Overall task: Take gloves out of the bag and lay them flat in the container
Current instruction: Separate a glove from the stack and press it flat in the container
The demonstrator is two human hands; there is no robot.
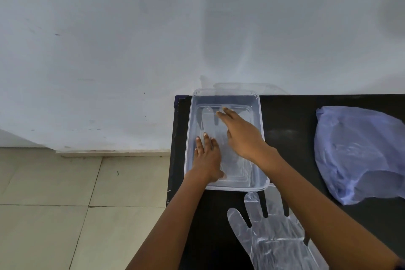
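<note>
Both hands, the left hand (207,158) and right hand (243,136), press open-palmed, gripping nothing, smoothing a clear glove (232,158) inside the container (262,138); next, likely the spare glove (274,237) just beside it.

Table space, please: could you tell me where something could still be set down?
Bare black table lies between the container and the blue bag. The near edge is crowded by a loose glove; both hands, left and right, fill the container.
</note>
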